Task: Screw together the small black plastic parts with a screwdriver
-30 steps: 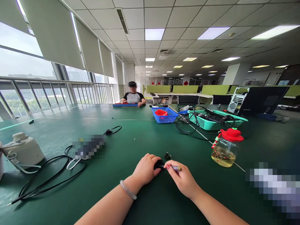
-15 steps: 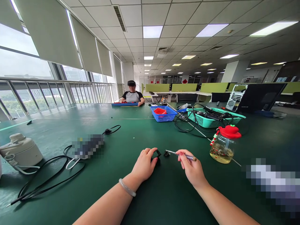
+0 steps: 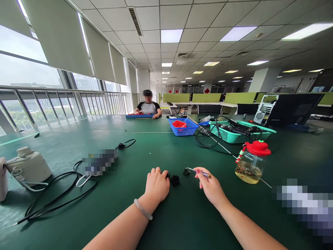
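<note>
My left hand rests knuckles-up on the green table, fingers curled, its tips against a small black part. Just right of it lies a small round black piece, loose on the table. My right hand pinches a thin screwdriver with a clear handle. The metal tip points left at a second tiny black part.
A glass jar with a red lid stands to the right. Black cables and a white device lie on the left. Blue and teal baskets sit farther back. Another person sits at the far end.
My left hand has let the round black piece down onto the table and flattened beside it. My right hand swung the screwdriver from that piece over to the small part on the right.
</note>
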`<state>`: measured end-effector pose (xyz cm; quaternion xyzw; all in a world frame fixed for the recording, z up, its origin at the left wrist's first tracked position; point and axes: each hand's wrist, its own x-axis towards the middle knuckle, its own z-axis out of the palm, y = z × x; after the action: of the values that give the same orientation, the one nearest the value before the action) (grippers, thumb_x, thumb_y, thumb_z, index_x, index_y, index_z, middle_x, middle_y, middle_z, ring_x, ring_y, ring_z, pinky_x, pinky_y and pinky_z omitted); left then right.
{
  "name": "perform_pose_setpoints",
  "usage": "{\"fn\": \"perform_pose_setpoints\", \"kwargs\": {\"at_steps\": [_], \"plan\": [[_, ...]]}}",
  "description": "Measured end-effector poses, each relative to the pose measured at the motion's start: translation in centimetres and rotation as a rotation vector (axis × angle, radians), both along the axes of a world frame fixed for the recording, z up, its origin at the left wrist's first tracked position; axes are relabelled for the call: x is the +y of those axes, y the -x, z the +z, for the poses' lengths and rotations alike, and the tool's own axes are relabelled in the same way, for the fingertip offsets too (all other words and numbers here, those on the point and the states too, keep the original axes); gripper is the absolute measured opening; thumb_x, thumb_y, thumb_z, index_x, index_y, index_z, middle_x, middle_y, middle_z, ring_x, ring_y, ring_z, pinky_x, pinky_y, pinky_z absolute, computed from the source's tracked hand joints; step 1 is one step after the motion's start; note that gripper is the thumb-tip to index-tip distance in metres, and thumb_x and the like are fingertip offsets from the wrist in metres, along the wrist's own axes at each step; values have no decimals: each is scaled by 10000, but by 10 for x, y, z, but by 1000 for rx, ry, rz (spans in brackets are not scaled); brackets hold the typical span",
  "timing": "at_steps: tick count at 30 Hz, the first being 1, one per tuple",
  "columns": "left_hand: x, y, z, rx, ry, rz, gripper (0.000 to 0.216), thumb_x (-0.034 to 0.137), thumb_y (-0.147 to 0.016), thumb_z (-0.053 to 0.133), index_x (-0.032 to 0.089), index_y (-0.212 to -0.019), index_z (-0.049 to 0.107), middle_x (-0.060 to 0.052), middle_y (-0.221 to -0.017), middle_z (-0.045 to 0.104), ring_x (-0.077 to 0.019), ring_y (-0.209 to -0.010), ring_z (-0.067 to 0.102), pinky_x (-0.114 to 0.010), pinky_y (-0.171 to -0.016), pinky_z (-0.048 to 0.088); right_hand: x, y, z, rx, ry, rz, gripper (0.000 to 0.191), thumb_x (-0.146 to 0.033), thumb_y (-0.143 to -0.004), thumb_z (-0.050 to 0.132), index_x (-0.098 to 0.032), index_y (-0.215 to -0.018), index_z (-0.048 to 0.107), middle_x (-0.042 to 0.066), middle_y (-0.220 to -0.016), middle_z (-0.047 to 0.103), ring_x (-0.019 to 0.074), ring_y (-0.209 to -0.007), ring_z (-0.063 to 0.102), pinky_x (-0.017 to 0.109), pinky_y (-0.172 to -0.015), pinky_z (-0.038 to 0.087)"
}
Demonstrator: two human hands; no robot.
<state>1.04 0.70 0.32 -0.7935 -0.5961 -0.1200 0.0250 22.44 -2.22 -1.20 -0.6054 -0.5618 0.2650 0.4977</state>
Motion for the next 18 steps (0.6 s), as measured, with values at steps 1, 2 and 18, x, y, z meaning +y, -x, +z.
{"fn": "perform_pose_setpoints", "kwargs": {"at_steps": [1,2,18], "plan": [[0,0,0,-1,-1,3,335,333,-898,394,259,-1108,644,-107,-1040,610,-287,-1013,547,-429,-851,451,0,0,-1,-1,4,2,419,-570,-851,452,-228,-996,649,35,-794,644,143,-506,533,270,-504,439],[-1,0,0,-4,-1,2,331,333,-894,399,250,-1095,647,-109,-1044,612,-288,-1016,548,-429,-852,454,1,0,-1,-2,6,5,419,-569,-851,453,-229,-999,648,35,-807,647,141,-504,535,272,-509,442],[-2,-3,-2,-269,94,-425,451,429,-917,445,274,-1340,477,-60,-1390,521,-239,-1312,424,-438,-1131,322,-4,5,1,3,-36,64,436,-593,-848,464,-218,-957,657,26,-747,620,134,-474,500,261,-461,419]]}}
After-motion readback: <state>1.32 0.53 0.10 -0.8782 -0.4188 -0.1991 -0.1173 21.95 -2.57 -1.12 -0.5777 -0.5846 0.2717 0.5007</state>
